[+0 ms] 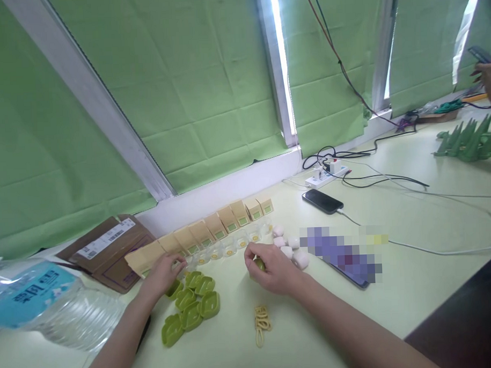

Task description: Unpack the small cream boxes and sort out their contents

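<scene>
Two hands are seen over a pale green table [394, 286] set against windows covered by green blinds [186, 89]. A small green piece [259, 265] is pinched in the curled right hand [272, 269]. The cluster of green leaf-shaped lids [193, 306] near left is touched by the left hand [164, 275]; whether anything is gripped cannot be told. A row of small tan boxes [215, 228] is lined up beyond, rubber bands [262, 323] nearer, a phone [322, 201] far right.
</scene>
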{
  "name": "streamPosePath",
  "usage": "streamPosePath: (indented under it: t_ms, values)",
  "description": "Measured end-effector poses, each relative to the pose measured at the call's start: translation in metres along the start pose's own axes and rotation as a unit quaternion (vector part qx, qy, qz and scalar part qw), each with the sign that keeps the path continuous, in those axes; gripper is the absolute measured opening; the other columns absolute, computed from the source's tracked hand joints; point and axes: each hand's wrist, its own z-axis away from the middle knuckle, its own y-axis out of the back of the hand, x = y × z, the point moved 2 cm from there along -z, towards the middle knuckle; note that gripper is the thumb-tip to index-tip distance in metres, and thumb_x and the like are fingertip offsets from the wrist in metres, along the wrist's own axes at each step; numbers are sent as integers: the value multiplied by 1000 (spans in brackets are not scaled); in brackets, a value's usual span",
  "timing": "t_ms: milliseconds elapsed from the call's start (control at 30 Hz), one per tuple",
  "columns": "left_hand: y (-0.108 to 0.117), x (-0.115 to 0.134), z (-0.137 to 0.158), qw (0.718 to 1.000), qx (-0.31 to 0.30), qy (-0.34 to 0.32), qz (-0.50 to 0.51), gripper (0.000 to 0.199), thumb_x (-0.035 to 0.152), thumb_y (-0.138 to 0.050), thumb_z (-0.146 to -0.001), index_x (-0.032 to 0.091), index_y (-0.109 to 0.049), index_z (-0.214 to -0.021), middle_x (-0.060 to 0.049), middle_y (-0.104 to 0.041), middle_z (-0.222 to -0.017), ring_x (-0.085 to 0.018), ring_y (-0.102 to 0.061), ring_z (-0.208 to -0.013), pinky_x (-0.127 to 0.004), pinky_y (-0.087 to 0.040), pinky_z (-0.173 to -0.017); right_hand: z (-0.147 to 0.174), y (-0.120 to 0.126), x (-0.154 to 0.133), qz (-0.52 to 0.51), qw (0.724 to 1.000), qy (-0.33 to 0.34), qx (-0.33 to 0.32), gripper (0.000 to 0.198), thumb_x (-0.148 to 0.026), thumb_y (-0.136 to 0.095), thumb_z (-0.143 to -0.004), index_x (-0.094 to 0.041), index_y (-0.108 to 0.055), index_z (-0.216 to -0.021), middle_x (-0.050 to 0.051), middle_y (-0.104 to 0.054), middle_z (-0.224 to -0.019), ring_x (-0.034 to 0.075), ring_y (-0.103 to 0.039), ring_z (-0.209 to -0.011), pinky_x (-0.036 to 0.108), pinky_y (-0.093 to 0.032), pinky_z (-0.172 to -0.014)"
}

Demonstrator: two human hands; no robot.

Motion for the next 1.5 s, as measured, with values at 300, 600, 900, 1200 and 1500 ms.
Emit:
streamPosePath:
  t_ms: [300, 600, 900, 1200, 1500]
  values:
    - [-8, 15, -3, 995, 22, 50, -87, 37, 36, -41, -90, 16, -72, -94, -19, -73, -100, -34, -66, -99, -41, -48, -86, -1, -2, 0, 12, 1000, 2, 3, 10, -17, -48, -89, -21, -50, -81, -3, -58, -72, 12, -52, -64, 24, -35, -61]
    - [21, 84, 19, 979, 196, 42, 36, 38, 44, -39, -92, 18, -66, -95, -13, -69, -102, -30, -62, -97, -40, -46, -88, -1, 0, 2, 16, 999, 10, 30, 10, -17, -48, -90, -21, -51, -81, -1, -59, -76, 14, -54, -69, 26, -38, -64]
    - [-21, 221, 69, 783, 95, -51, 613, 44, 61, -52, -90, 18, -64, -83, -2, -59, -70, -14, -56, -63, -26, -46, -62, 2, 5, 10, 17, 994, -36, 107, 28, -34, -60, -90, -22, -52, -114, 8, -57, -110, 21, -58, -93, 32, -47, -75]
    - [-60, 228, 89, 726, -10, -55, 685, 52, 62, -60, -86, 20, -65, -115, -1, -58, -75, -13, -54, -59, -26, -46, -60, 6, 3, 9, 23, 996, -40, 80, 28, -36, -32, -104, -22, -51, -119, 7, -56, -107, 22, -57, -100, 37, -45, -87]
    - [-66, 226, 87, 672, -63, -47, 737, 41, 50, -66, -86, 17, -64, -110, -1, -56, -78, -11, -52, -62, -25, -44, -59, 7, 0, 10, 24, 997, -34, 71, 27, -33, -32, -104, -22, -51, -120, 9, -54, -118, 23, -55, -110, 39, -45, -96]
